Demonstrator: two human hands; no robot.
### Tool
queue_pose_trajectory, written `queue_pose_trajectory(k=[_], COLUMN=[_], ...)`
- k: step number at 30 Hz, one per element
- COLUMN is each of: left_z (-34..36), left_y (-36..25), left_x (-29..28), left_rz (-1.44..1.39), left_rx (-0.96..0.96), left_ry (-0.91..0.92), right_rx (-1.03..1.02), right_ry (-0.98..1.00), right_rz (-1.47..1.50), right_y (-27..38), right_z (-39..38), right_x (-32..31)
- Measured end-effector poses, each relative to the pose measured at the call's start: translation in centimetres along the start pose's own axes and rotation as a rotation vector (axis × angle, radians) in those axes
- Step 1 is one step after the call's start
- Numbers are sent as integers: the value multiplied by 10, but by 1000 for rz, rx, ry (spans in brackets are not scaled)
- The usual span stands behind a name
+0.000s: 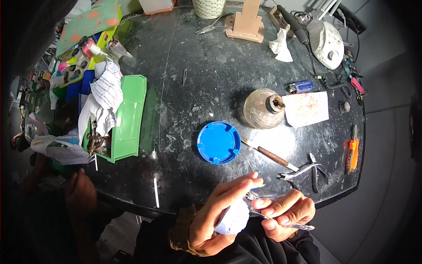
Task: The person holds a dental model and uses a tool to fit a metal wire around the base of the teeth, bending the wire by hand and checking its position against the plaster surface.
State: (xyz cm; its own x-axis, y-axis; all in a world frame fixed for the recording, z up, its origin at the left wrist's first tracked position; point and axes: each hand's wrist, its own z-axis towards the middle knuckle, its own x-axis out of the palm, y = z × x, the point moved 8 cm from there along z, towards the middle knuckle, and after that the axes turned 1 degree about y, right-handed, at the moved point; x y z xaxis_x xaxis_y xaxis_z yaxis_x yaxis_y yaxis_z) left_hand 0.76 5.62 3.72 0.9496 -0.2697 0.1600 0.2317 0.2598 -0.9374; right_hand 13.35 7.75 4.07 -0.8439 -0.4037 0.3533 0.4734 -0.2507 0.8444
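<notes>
My left hand (210, 215) is curled around a white lump (234, 218) near the edge of the worktop (198, 97); it looks light, hard and chippable, so a broad, gentle cradle suits it. Beside it, my right hand (288, 214) pinches a thin metal tool (303, 227), likely stiff and slick, best gripped along its shaft.

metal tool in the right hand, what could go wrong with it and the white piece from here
The thin metal tool in the right hand has one end toward the left hand, so a slip might scratch it. The white piece appears held over the lap, so a loosened grip could drop it there.
</notes>
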Motion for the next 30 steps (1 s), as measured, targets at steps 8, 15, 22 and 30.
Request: queue_pose_trajectory(k=[8, 15, 22, 30], left_z=[0, 0, -3, -1], left_y=[18, 25, 27, 26], left_x=[10, 13, 12, 10], left_rz=[-493, -784, -831, -832], left_rx=[-244, -364, -569, -521], left_ry=[46, -13, -153, -117], right_rx=[-3, 35, -47, -40], right_ry=[-21, -11, -156, -150], right_rz=[-11, -77, -50, 70], right_y=[1, 4, 4, 0], right_z=[0, -2, -5, -8], right_x=[-7, -6, -9, -13])
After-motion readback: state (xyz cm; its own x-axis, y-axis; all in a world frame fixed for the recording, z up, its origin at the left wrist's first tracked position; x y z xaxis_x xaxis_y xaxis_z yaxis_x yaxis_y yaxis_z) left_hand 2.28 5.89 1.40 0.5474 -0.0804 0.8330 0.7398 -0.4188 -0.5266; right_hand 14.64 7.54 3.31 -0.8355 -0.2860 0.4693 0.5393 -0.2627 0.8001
